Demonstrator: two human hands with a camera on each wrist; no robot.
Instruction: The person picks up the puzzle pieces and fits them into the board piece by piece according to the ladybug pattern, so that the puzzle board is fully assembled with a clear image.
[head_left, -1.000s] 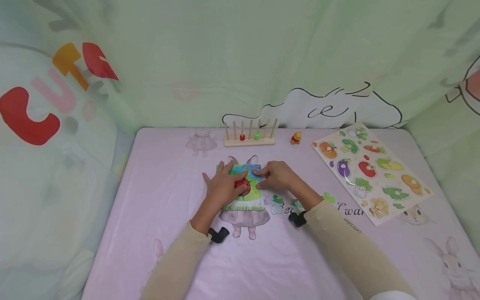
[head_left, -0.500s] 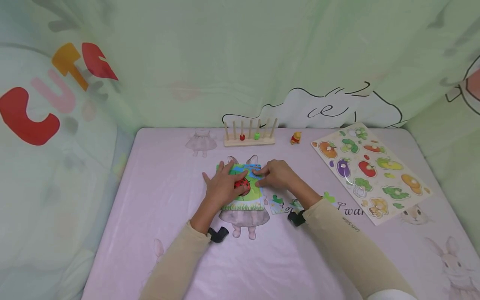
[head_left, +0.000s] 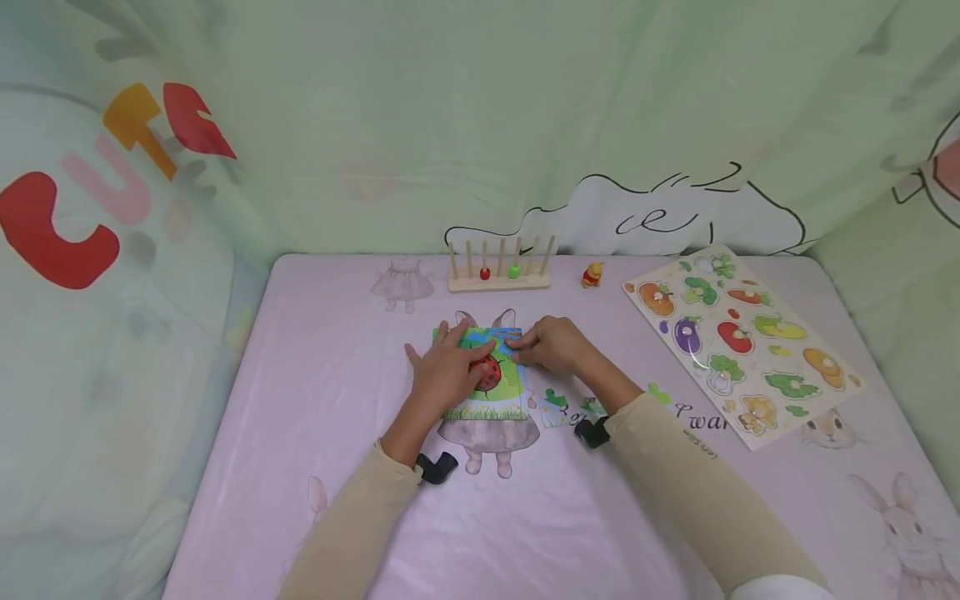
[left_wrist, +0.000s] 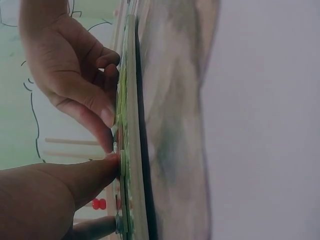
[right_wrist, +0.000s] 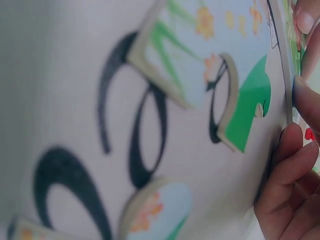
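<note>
A square picture board with a ladybug [head_left: 489,374] on green, grass along its lower edge, lies flat at the middle of the table. My left hand [head_left: 442,375] rests on its left part with fingers spread, the fingertips pressing the surface. At the upper right edge of the board, my right hand [head_left: 558,346] touches it with thumb and index finger, other fingers bent. In the left wrist view, the left thumb presses the board's surface [left_wrist: 125,175] close to the right hand's fingertips [left_wrist: 109,120]. Loose jigsaw pieces [head_left: 555,408] lie right of the board.
A wooden peg rack [head_left: 499,284] with red and green beads stands at the back. A small bear figure [head_left: 592,275] is to its right. A vegetable puzzle board [head_left: 780,379] lies at the right. One green piece [head_left: 658,393] lies beside the right forearm.
The right hand has shifted slightly at the board's upper right, its thumb a little higher. The left thumb has drawn slightly back, showing more of the ladybug.
</note>
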